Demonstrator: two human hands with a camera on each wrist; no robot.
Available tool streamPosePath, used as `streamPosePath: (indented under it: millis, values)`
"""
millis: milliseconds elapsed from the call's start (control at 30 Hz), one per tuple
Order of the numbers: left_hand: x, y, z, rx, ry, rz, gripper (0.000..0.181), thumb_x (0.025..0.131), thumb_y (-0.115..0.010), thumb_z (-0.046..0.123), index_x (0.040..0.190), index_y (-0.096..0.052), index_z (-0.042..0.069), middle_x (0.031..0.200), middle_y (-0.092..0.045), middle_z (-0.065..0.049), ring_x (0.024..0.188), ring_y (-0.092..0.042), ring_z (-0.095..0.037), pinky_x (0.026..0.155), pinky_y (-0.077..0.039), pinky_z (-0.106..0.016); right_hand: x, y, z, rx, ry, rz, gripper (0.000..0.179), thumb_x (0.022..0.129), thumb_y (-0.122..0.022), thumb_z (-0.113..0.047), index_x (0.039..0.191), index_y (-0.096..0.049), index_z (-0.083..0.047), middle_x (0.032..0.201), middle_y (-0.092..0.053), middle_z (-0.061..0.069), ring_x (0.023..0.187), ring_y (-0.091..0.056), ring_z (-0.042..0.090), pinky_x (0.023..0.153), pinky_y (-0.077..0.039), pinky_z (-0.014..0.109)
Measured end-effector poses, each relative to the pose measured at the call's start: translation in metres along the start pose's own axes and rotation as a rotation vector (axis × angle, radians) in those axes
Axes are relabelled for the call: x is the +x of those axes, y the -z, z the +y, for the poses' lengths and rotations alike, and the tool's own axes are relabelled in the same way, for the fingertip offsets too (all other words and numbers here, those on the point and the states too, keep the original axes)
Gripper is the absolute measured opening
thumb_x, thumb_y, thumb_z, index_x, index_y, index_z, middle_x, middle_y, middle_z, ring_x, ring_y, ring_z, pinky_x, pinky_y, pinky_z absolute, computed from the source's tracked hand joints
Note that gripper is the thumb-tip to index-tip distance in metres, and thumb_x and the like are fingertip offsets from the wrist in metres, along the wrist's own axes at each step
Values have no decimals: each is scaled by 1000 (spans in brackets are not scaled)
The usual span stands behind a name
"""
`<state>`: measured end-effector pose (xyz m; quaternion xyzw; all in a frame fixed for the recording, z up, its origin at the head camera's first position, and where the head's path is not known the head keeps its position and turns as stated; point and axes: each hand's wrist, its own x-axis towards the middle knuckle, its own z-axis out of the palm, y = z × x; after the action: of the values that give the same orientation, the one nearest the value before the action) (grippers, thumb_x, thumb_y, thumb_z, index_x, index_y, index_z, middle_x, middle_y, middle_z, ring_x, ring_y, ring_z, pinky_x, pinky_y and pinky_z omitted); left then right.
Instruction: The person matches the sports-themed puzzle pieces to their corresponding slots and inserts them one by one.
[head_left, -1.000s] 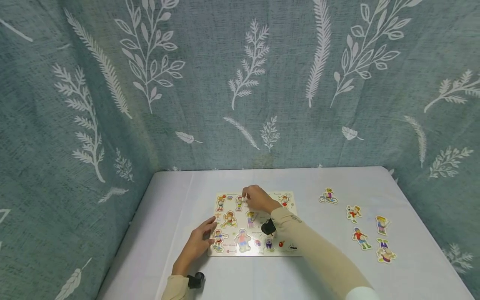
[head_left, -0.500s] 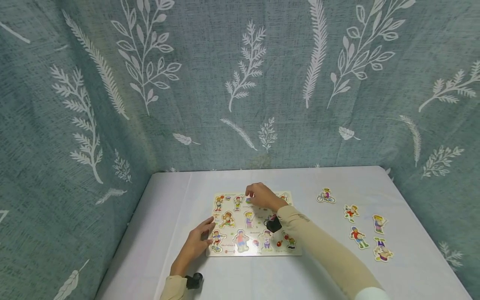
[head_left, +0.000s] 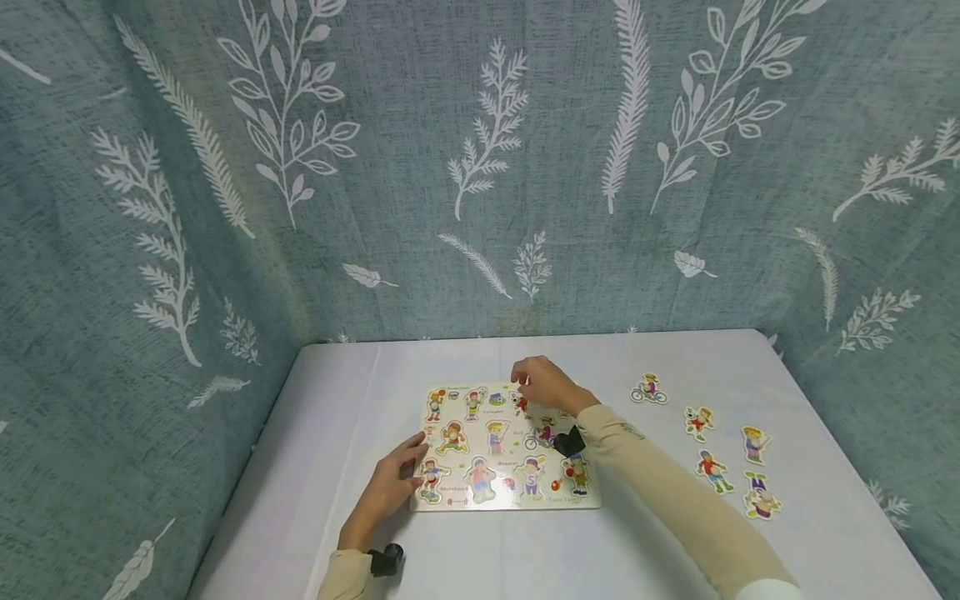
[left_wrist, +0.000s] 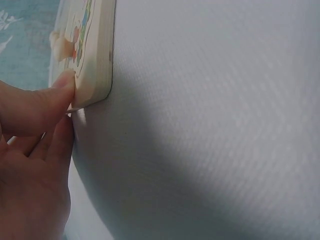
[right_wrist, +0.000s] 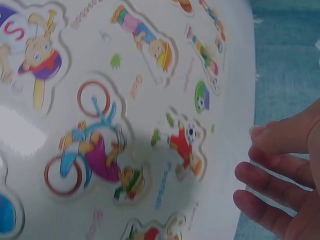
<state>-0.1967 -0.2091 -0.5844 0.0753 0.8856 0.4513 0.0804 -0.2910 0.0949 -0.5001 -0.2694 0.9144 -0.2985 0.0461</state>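
Observation:
In the head view a pale puzzle board with sports figures lies on the white table. At its left edge is my left hand; in the left wrist view the thumb presses at the board's corner, with a finger below the edge. My right hand hovers over the board's far edge, fingers loosely bent, no piece showing between them. Beneath it, the right wrist view shows a football-player recess and a cyclist recess, both with printed pictures.
On the table to the right lie several loose puzzle pieces: a cyclist, a football player, a golfer, a red-shirted figure and an upside-down figure. A green leaf-patterned curtain stands behind the table.
My right hand has moved to the right along the board's far edge, uncovering the upper middle pictures. The left hand stays at the left edge, and the loose pieces lie as before.

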Motion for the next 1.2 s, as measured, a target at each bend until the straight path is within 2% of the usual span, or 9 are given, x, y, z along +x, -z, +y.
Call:
streamPosePath:
  millis: [200,433,600,900,1200]
  values:
    - [-1,0,0,12,3,2,58,75,-64,-17,130,-53,-3,148,-38,-10,133,-36,-35,105,-39,-43,-9,11,9,-16,-17,21,18,86,-57,5,101,-67,4,96,-65,19,82,-61,26,68,-53,36]
    - [-2,0,-1,25,-2,8,58,75,-66,-16,130,-53,-4,148,-38,-10,133,-38,-35,104,-39,-42,-19,21,24,-52,-47,57,15,84,-61,3,97,-68,1,90,-65,14,77,-59,21,66,-53,34]
    - [-2,0,-2,36,-13,8,58,75,-66,-15,130,-53,-3,147,-39,-10,132,-39,-34,104,-40,-41,-27,31,30,-45,-70,62,14,84,-61,3,97,-68,2,90,-65,16,75,-59,22,65,-52,36]
    - [0,0,-1,39,-25,11,58,74,-66,-15,129,-55,-2,147,-39,-10,132,-39,-34,104,-40,-41,-40,47,45,-95,-85,73,14,84,-63,2,96,-68,2,90,-65,16,78,-60,25,66,-53,38]
    - [0,0,1,29,-13,13,58,74,-66,-16,130,-54,-4,147,-39,-10,133,-38,-34,104,-40,-39,-58,60,60,-155,-156,77,15,83,-64,0,97,-68,2,91,-65,17,78,-60,25,66,-53,39]
